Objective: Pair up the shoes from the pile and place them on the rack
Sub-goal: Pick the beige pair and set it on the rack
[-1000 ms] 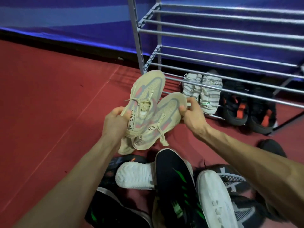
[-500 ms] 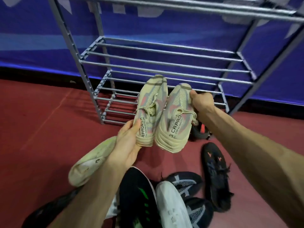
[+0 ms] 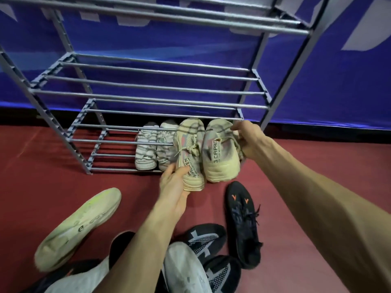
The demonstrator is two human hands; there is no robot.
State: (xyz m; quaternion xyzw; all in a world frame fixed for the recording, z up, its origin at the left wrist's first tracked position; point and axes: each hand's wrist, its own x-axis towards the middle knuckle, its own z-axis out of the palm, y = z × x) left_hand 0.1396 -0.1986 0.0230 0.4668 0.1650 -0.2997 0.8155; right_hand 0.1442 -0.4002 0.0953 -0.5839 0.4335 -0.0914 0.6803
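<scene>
**Beige pair held at the bottom shelf**

The left hand [image 3: 174, 182] gripped the heel of the left beige shoe [image 3: 190, 153], its fingers [image 3: 169, 169] curled around the heel's outer side and the thumb pressed on the printed heel panel. The right hand [image 3: 248, 140] pinched the right beige shoe [image 3: 220, 151] at its collar, fingers wrapped over the outer side and a fingertip resting near the laces. The two shoes sat side by side, touching, toes pointing away from the person and reaching under the front bars of the rack [image 3: 148, 98], heels raised toward the camera. Whether their soles rested on the lowest bars could not be told.

Just left of the left fingers, a white striped pair [image 3: 155, 146] stood on the bottom shelf, close against the left beige shoe. The middle and upper shelves above the hands showed only bare bars.

Nearer than the hands, on the red floor [image 3: 42, 176], lay the pile: a black shoe with orange marks [image 3: 243, 225] below the right hand, a pale shoe on its side [image 3: 78, 227] well left of the left forearm, and black-and-grey knit shoes [image 3: 207, 237] and a white shoe [image 3: 184, 269] between the forearms. A blue wall [image 3: 328, 81] stood behind the rack.
</scene>
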